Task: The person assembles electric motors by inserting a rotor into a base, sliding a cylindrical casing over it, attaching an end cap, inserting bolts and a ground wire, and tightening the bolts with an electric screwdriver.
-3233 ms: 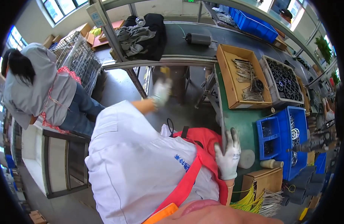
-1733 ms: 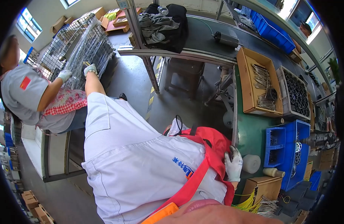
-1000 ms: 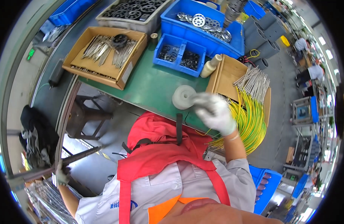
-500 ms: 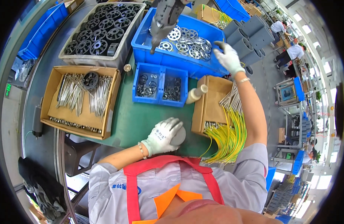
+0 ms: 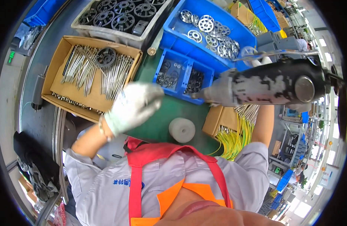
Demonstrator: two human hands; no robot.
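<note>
My left hand point(image 5: 134, 105), in a white glove and slightly blurred, is raised beside the right edge of a cardboard box point(image 5: 55, 84) of metal rods point(image 5: 81, 71). Its fingers look loosely apart, with nothing visible in them. A grey cylinder point(image 5: 182, 130) with a small hole in its top stands on the green mat, apart from both hands. Across the right side lies a worn black and grey power tool point(image 5: 264, 84), tip pointing left. My right hand point(image 5: 263, 61) is mostly behind it, only a bit of white glove showing; its grip is hidden.
A blue two-part bin point(image 5: 184, 60) of small rings stands behind the mat, before a large blue bin point(image 5: 233, 64) of metal discs. A grey crate point(image 5: 143, 39) holds black wheel-like parts. At right, a cardboard box point(image 5: 213, 118) holds rods and yellow-green wires point(image 5: 233, 141).
My left hand has let go of the grey cylinder and moved up and left. The power tool has swung from upright at the top to lying across the right. The view has shifted.
</note>
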